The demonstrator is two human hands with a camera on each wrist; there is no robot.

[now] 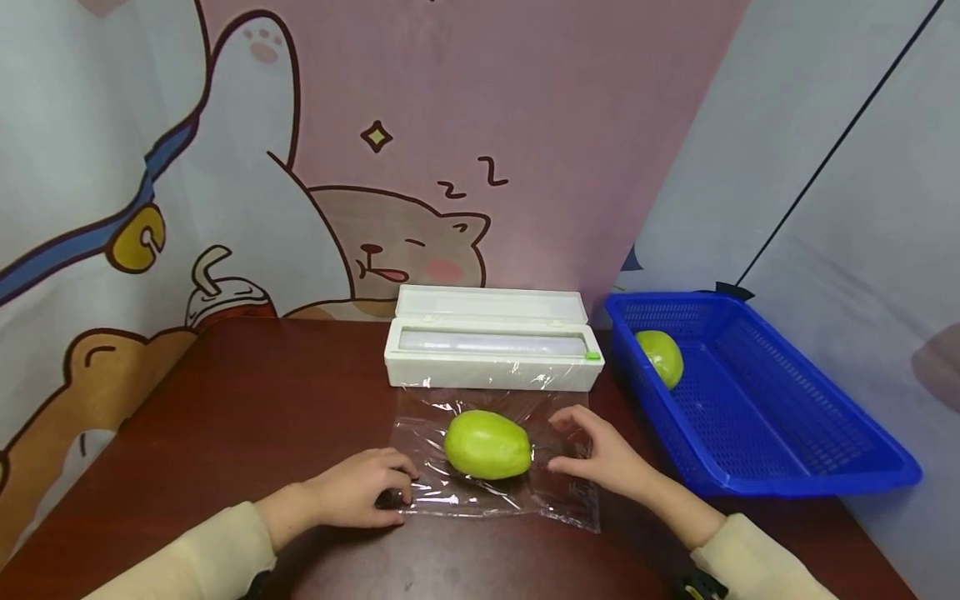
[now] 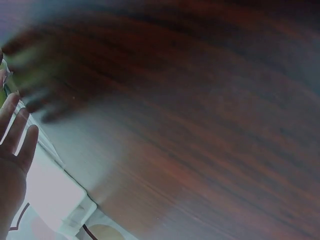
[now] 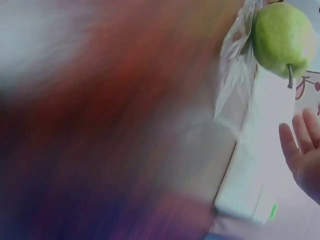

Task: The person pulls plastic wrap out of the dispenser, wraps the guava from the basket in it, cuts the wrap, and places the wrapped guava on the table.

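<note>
A green pear point(image 1: 487, 445), its stem showing in the right wrist view, lies on a sheet of clear plastic wrap point(image 1: 562, 492) spread over the table. The sheet runs out from a white wrap dispenser point(image 1: 495, 377) whose lid stands up. At the sheet's left edge my left hand point(image 1: 363, 487) rests with relaxed fingers that touch the film; in the left wrist view its fingers look straight and spread. My right hand point(image 1: 611, 458) is over the right side of the film, thumb and fingers apart, a short way from the pear and holding nothing.
A blue plastic basket point(image 1: 813, 485) stands at the right, with another green fruit point(image 1: 662, 360) inside near its left wall. Behind the dark wooden table point(image 1: 247, 400) rises a wall with cartoon drawings point(image 1: 405, 242).
</note>
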